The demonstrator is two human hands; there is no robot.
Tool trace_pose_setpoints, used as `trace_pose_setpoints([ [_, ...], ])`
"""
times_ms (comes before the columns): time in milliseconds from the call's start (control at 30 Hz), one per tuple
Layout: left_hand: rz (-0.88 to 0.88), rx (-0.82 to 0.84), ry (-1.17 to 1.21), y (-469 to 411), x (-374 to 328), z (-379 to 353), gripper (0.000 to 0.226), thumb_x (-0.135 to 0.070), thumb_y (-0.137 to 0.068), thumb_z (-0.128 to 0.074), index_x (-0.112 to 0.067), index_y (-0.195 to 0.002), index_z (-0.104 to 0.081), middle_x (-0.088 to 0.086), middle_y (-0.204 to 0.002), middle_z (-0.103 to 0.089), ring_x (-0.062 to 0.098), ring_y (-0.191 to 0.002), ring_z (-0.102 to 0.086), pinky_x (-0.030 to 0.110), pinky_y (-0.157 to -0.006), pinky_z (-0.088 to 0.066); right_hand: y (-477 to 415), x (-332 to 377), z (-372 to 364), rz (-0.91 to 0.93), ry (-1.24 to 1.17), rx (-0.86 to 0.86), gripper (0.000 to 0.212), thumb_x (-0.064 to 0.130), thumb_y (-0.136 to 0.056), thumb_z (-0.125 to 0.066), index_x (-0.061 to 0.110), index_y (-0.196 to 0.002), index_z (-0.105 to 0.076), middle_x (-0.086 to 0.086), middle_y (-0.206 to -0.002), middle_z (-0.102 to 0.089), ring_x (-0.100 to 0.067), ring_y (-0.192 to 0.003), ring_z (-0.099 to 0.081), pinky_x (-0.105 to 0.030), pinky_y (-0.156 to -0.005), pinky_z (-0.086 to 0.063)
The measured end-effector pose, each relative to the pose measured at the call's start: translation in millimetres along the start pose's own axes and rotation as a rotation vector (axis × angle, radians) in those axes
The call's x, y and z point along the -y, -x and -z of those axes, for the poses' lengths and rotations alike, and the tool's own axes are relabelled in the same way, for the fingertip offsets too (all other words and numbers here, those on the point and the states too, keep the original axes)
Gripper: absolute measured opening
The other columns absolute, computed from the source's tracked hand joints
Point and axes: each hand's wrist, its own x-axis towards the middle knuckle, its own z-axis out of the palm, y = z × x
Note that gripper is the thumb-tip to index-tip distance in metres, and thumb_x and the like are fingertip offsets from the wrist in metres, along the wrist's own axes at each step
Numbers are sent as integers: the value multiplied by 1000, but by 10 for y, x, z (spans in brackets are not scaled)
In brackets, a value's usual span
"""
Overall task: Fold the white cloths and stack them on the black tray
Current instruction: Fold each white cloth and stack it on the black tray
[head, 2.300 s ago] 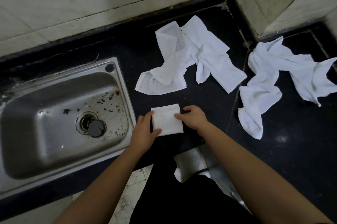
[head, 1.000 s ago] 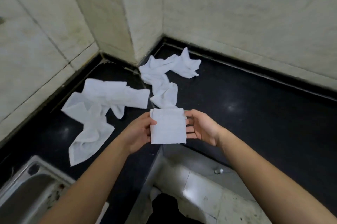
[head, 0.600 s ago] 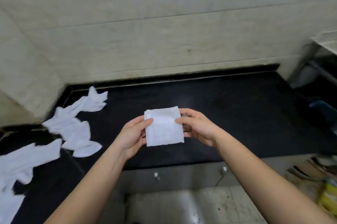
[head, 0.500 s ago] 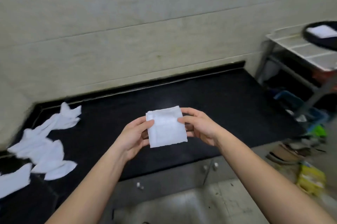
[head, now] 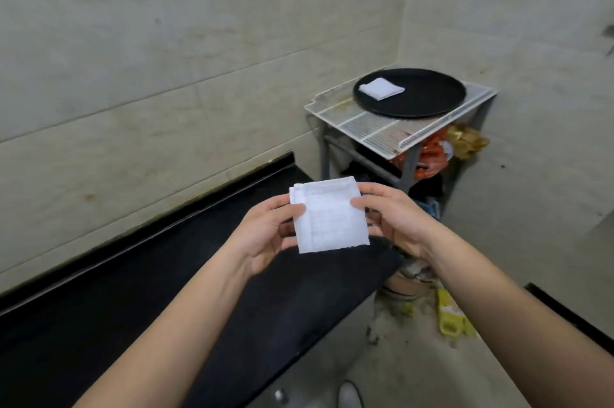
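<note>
Change: view has swung to the right since half a second ago; the crumpled cloths on the counter have dropped out of sight, and the round tray, then cut off at the frame edge, now shows whole. Both hands hold the square as before.
Held cloth: folded white cloth [head: 329, 216], a neat square with one layered edge on its left side, is up in the air in front of the person, above the far end of the black countertop [head: 166, 291].
Left hand [head: 265, 238]: pinches the cloth's left edge, thumb on the near face, fingers curled behind it.
Right hand [head: 395, 221]: pinches the right edge the same way, thumb on top, fingers tucked behind the cloth.
Black tray [head: 432, 98]: round, lying flat on a white wire rack [head: 375, 131] in the room's corner, well apart from the hands and beyond them to the right.
On the tray: second folded cloth [head: 382, 88], a small white square lying towards the tray's left side.
Under the rack: orange bags [head: 432, 155] and other clutter too blurred to name.
Floor: yellow packet [head: 448, 314] lying beside the counter's end.
Backdrop: pale tiled wall [head: 166, 58] behind the counter and the rack.
</note>
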Motion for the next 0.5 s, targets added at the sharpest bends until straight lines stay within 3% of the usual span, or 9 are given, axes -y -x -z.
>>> trace_pose_setpoints([
  [67,-8,39,17,-517,-135,-271,29,-7,-90,-63,-8,-119,-67,14,-112,-73,27,-93,-70,42,-78,-58,-316,225,390,24,17,-55,26,10,-96,-60,20,-118,-69,-7,-105,-76,-18,-82,-72,-34,-72,-59],
  [200,-5,40,37,-1285,-432,-741,26,-6,-91,-63,-8,-117,-67,12,-106,-74,23,-89,-69,43,-79,-59,-818,634,947,9,46,-121,25,11,-96,-58,22,-117,-69,-6,-108,-76,-20,-94,-72,-41,-90,-57],
  [333,-3,48,56,-2013,-794,-1210,25,-4,-91,-63,-5,-115,-65,9,-94,-75,15,-69,-71,35,-64,-60,-1314,1050,1490,26,39,-157,26,9,-97,-57,18,-118,-70,-5,-99,-75,-16,-76,-67,-27,-62,-58],
  [500,7,-25,24,-2815,-1048,-1634,21,-5,-88,-65,-8,-109,-67,5,-88,-73,12,-60,-65,33,-61,-60,-1938,1330,2100,32,61,-187,26,9,-98,-54,18,-119,-68,3,-82,-75,-6,-66,-69,-28,-66,-56],
])
